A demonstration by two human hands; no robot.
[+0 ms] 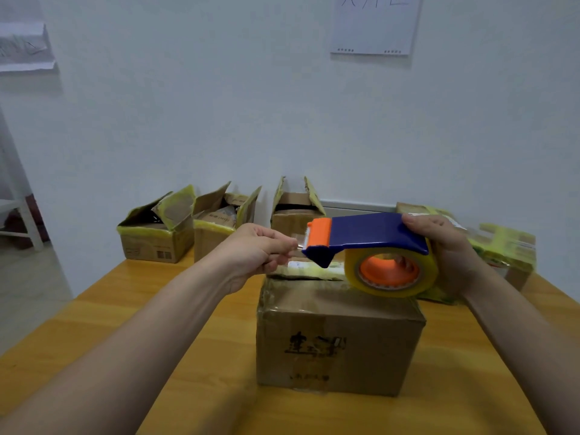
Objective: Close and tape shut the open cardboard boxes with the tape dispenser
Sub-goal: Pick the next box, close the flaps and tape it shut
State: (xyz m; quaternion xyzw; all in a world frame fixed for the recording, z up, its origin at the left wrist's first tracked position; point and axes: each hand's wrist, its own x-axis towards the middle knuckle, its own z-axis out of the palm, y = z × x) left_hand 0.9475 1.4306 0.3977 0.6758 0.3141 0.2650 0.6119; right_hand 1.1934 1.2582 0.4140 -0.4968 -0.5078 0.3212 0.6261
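A closed cardboard box [339,337] with black print stands on the wooden table [103,324] right in front of me. Above its top I hold a blue and orange tape dispenser [367,235] carrying a roll of clear yellowish tape [392,271]. My right hand [448,249] grips the dispenser's rear, fingers through the roll's core. My left hand [257,251] pinches the loose end of tape at the orange cutter end. Three open boxes stand at the back: left [157,233], middle [216,224], right [295,211].
Another box wrapped in yellow tape [502,246] lies at the right behind my right hand. A white wall rises straight behind the table, with paper sheets [375,25] pinned on it. A white frame [22,221] stands at the far left on the floor.
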